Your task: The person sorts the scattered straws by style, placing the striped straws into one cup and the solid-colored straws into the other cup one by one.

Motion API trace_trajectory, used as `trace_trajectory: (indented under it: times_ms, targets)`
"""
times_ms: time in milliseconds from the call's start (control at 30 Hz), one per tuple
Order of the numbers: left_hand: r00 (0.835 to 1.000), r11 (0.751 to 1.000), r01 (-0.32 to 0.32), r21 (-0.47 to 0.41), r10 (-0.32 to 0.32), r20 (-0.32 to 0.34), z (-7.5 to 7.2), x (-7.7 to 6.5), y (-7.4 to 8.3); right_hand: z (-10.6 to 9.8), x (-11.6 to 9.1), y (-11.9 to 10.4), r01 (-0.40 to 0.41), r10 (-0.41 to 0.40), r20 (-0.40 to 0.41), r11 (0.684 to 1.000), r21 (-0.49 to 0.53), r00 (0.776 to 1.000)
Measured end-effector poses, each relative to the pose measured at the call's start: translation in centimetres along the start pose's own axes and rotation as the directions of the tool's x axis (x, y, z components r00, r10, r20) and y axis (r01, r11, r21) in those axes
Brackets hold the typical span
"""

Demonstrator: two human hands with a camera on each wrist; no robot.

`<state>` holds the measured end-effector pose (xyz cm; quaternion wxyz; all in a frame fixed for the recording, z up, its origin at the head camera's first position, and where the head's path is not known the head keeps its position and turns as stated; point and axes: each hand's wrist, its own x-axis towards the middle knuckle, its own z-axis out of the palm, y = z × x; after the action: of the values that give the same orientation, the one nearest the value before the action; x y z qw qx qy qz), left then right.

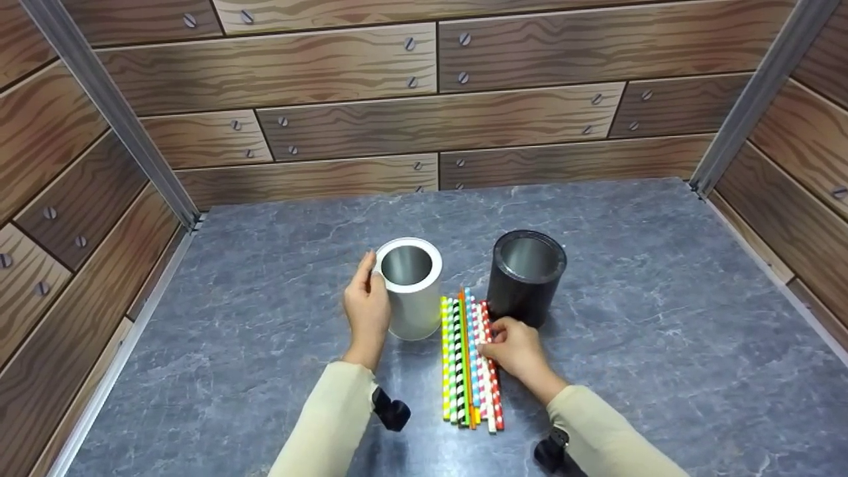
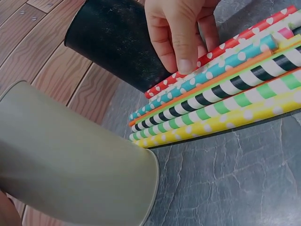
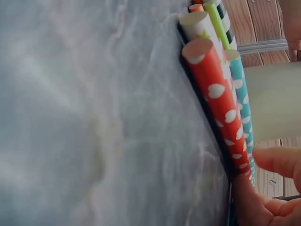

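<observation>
My left hand (image 1: pixel 368 308) rests along the left side of a white metal cup (image 1: pixel 417 311), its fingers fairly straight near the rim. The cup stands upright; its grey outer wall (image 2: pixel 80 160) fills the lower left of the left wrist view. To its right lies a row of patterned paper straws (image 1: pixel 457 371), side by side on the table. My right hand (image 1: pixel 520 348) pinches a red straw with white hearts (image 3: pixel 221 99) at the row's right edge, thumb above and fingers on the outer side. Just beyond that hand, a black cup (image 1: pixel 523 291) stands upright.
The grey marbled tabletop (image 1: pixel 265 285) runs back to a wood-patterned wall (image 1: pixel 344 132). Metal corner posts (image 1: pixel 126 126) and side walls bound the table at left and right. Both cups show open tops, with no straws visible in them.
</observation>
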<state>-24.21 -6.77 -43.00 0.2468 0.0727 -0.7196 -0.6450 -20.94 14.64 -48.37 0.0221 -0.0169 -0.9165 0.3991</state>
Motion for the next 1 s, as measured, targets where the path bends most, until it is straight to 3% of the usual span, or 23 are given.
trace_trajectory:
  times_ms: [600, 1000]
  targets:
    - [1.000, 0.999, 0.004, 0.042, -0.003, -0.014, 0.3, -0.1, -0.6, 0.2, 0.4, -0.3, -0.037, 0.036, 0.016, 0.999, 0.012, 0.999]
    - [0.999, 0.993, -0.024, 0.115, 0.029, -0.042, 0.2, 0.1, -0.7, -0.5, 0.6, -2.2, -0.008, 0.009, -0.007, 0.998, 0.057, 1.000]
